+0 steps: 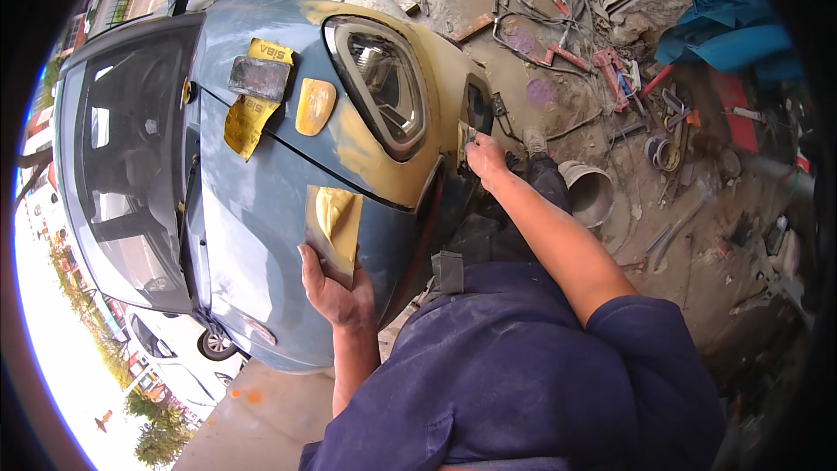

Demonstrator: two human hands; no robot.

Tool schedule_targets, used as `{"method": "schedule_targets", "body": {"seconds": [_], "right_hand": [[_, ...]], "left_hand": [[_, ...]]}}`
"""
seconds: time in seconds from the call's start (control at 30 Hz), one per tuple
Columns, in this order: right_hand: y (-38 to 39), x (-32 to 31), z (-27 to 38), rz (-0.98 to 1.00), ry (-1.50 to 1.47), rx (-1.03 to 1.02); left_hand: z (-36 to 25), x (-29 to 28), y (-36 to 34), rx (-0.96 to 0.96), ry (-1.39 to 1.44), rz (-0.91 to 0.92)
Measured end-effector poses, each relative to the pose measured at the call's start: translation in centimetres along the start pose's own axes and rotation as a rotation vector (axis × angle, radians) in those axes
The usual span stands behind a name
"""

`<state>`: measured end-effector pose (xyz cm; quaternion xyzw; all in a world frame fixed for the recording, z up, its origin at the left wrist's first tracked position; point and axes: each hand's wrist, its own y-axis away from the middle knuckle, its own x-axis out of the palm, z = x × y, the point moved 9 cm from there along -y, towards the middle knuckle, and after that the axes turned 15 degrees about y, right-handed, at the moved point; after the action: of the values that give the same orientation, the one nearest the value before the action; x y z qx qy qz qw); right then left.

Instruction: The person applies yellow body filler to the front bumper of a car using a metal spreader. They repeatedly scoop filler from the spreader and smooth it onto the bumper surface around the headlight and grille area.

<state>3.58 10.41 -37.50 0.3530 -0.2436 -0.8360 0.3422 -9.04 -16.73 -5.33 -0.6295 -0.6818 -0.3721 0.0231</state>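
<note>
As seen from the head camera, the right hand (488, 160) brings a small flat spreader (465, 138) to the front bumper (456, 72) of a blue car, beside its dark opening; whether the spreader's edge touches the surface cannot be told. The right fingers are clamped on the spreader. The left hand (340, 295) holds up a board (326, 255) in front of the hood (253, 235), its fingers closed on the lower end, with a thick mound of yellow paste (335, 212) on top.

The work looks partway along. A tan-yellow coat (370, 161) already rings much of the headlight (381, 83) and runs onto the bumper, uneven at its borders, while the hood is mostly blue. With that mound on the board and the spreader at the bumper, the spreading appears unfinished; how much is left around the opening is hidden by the hand.

On the hood lie a yellow abrasive sheet (244, 133), a dark block (259, 77) resting on it, and a rounded yellow pad (316, 107) just beside. A bucket (591, 192) sits on the ground past the right forearm.
</note>
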Motion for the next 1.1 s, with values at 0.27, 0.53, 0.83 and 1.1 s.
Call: {"method": "schedule_targets", "body": {"seconds": [0.27,0.53,0.83,1.1], "right_hand": [[-0.2,2.0,1.5,0.026,0.149,-0.054],[-1.1,1.9,5.8,-0.17,0.283,-0.306],[2.4,2.9,7.8,-0.162,0.281,-0.455],[4.4,2.1,4.9,-0.029,0.158,-0.507]], "left_hand": [[0.0,-0.1,0.2,0.003,-0.018,-0.018],[-0.1,-0.5,0.2,-0.003,-0.001,-0.001],[-0.5,-1.9,-0.2,-0.012,0.019,-0.004],[0.5,-0.8,-0.7,-0.055,-0.011,0.029]]}}
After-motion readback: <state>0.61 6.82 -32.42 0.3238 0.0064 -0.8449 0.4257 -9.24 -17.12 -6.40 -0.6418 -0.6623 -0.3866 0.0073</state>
